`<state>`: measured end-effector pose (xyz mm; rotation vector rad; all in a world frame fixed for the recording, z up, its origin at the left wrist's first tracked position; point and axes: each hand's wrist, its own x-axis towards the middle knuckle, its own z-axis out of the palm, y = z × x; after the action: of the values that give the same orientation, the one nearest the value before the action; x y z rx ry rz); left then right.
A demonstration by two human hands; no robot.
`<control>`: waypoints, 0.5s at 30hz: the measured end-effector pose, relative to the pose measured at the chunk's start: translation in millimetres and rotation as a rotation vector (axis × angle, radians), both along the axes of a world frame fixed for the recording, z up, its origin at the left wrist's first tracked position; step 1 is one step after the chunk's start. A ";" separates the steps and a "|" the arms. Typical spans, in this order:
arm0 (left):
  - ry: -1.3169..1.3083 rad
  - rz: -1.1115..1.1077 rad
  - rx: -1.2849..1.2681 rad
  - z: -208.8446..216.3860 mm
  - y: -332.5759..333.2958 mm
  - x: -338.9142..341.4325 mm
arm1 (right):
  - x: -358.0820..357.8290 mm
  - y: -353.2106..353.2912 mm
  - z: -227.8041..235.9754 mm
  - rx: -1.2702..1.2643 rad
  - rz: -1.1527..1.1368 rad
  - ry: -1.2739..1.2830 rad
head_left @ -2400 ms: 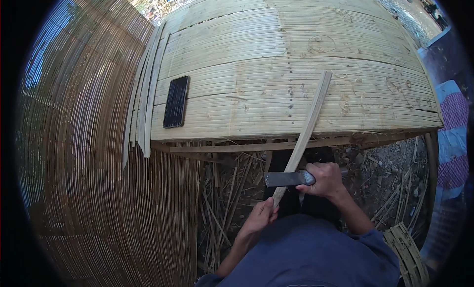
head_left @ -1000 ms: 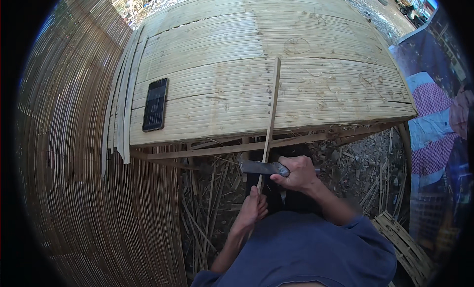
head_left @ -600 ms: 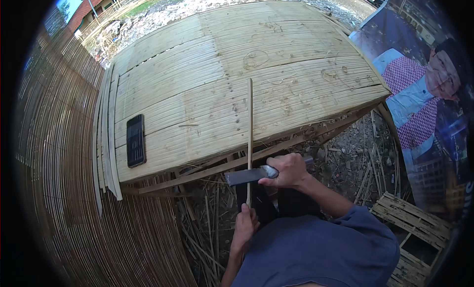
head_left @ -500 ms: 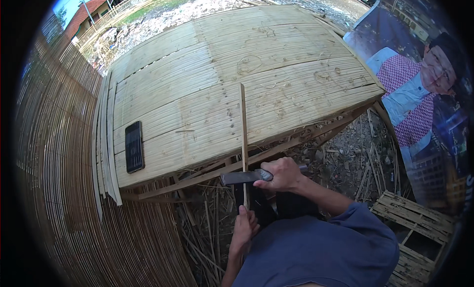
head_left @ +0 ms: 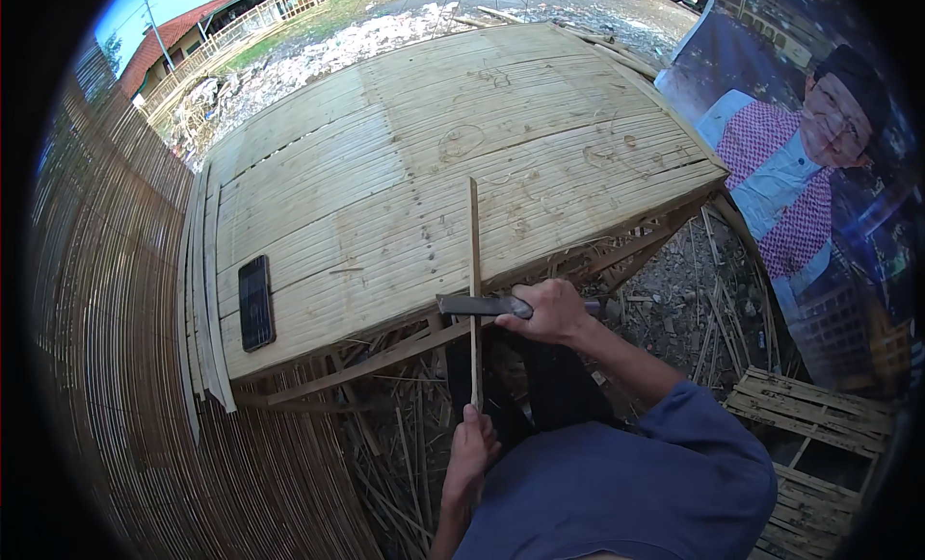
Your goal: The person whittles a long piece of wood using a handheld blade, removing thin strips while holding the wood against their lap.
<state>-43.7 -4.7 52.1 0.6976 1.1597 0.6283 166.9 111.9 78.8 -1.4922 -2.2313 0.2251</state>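
A narrow bamboo strip (head_left: 474,234) runs from my lap up over the near edge of the bamboo table (head_left: 318,208). My left hand (head_left: 472,442) is closed round its lower end. In my right hand (head_left: 549,312) is a machete, gripped close to where the wide dark blade (head_left: 466,306) begins. That blade lies across the strip, touching it just off the table's edge. Part of the machete's handle is hidden behind my right fist and forearm.
A dark phone (head_left: 255,303) lies at the table's left. Loose slats (head_left: 207,300) run along that side, beside a bamboo screen (head_left: 116,271). Shavings litter the tabletop. A printed banner (head_left: 800,194) hangs at right, above a slatted bamboo piece (head_left: 809,416); scraps cover the ground.
My right hand has moved the machete blade up the strip, away from my left hand. The left hand keeps its grip on the lower end. The whole view has shifted slightly.
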 end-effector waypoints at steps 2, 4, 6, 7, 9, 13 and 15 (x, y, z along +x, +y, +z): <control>0.032 0.034 -0.024 -0.9 -4.6 7.1 | -3.4 -9.8 -5.3 0.012 0.158 -0.058; 0.039 0.041 0.029 -13.8 -4.9 0.9 | -3.4 -3.5 -10.1 0.026 0.112 -0.042; 0.105 0.053 0.136 -14.8 -4.2 0.4 | -9.2 -3.5 -12.9 0.043 0.027 0.025; 0.110 0.086 0.125 -13.5 -3.0 2.2 | -14.4 -9.1 -12.8 0.033 0.061 0.028; 0.146 0.062 0.171 -15.4 0.8 1.5 | -31.4 -22.6 -13.9 -0.297 -0.064 0.408; 0.442 -0.123 0.406 -14.1 -0.7 5.7 | -66.5 -56.8 -33.0 -0.528 -0.066 1.041; 0.469 -0.176 0.417 10.2 2.2 -2.0 | -68.8 -62.9 -31.1 -0.735 -0.104 1.155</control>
<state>-45.7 -2.5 62.3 1.3405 1.3898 0.5766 98.1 49.0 47.7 -1.2225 -1.1333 1.5378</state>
